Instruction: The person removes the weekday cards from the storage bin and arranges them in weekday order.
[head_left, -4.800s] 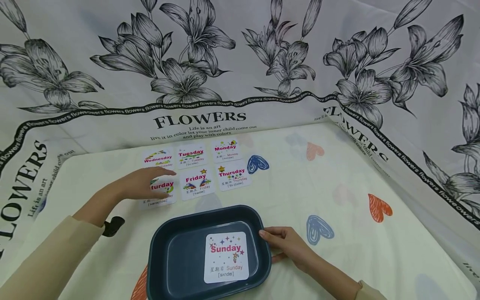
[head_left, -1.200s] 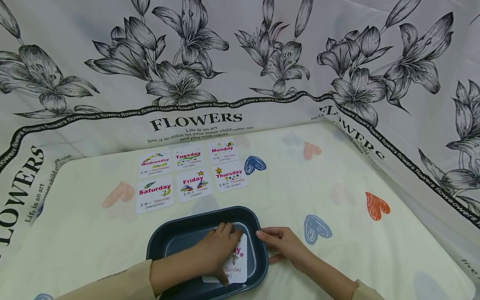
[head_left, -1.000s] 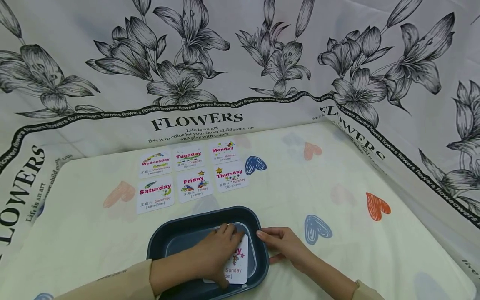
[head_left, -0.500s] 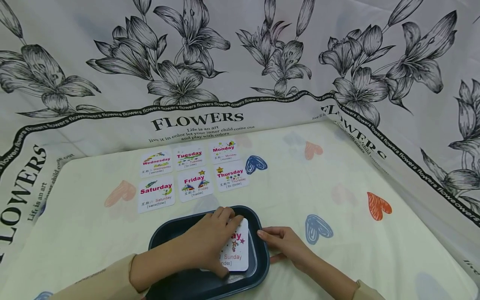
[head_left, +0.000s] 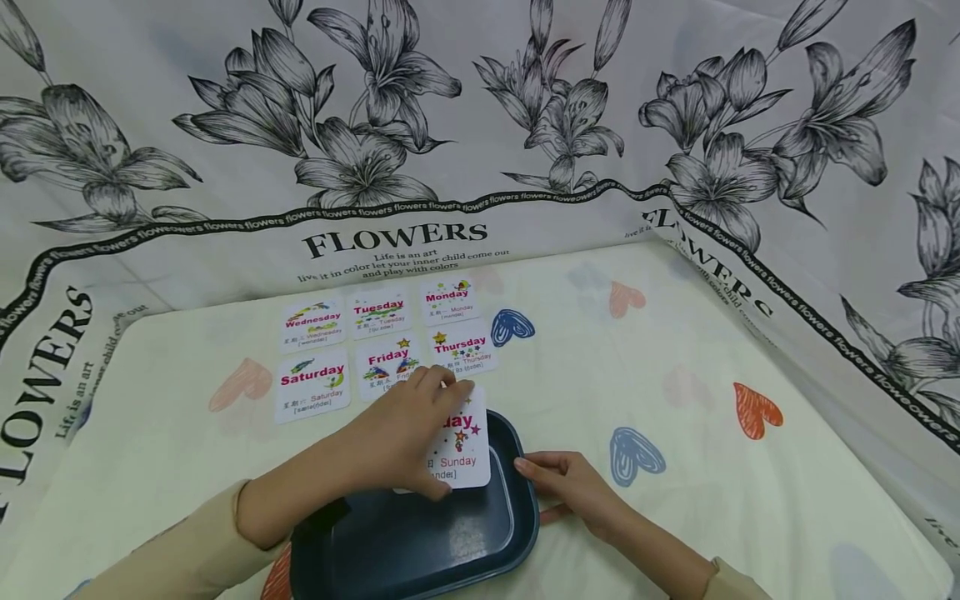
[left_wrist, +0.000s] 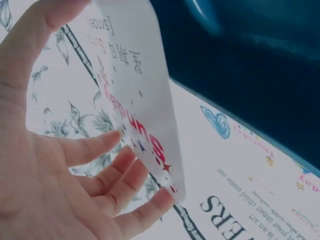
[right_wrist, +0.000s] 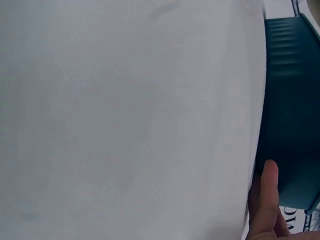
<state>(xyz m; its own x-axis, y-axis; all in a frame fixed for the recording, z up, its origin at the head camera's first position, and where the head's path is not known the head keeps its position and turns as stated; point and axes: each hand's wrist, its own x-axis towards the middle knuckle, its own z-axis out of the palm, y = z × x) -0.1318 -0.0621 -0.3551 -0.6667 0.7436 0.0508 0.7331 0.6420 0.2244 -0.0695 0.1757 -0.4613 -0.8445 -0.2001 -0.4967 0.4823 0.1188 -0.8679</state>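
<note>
My left hand holds the Sunday flashcard by its edges, thumb at the near edge and fingertips at the far one. The card is raised over the far part of the dark blue tray, printed side up, partly hidden by the hand. In the left wrist view the flashcard stands between thumb and fingers, apart from the palm. My right hand grips the tray's right side at the rim. In the right wrist view a finger of that hand lies against the tray's outer wall.
Beyond the tray, several weekday flashcards lie flat in two rows, among them Saturday, Wednesday and Monday. My left fingers partly cover the Friday card. A flower-print curtain hangs behind the heart-patterned tablecloth.
Earlier my left hand was at the Saturday card, then reached into the tray and took hold of the Sunday flashcard. It has lifted it up and away. The right hand stays on the tray.
</note>
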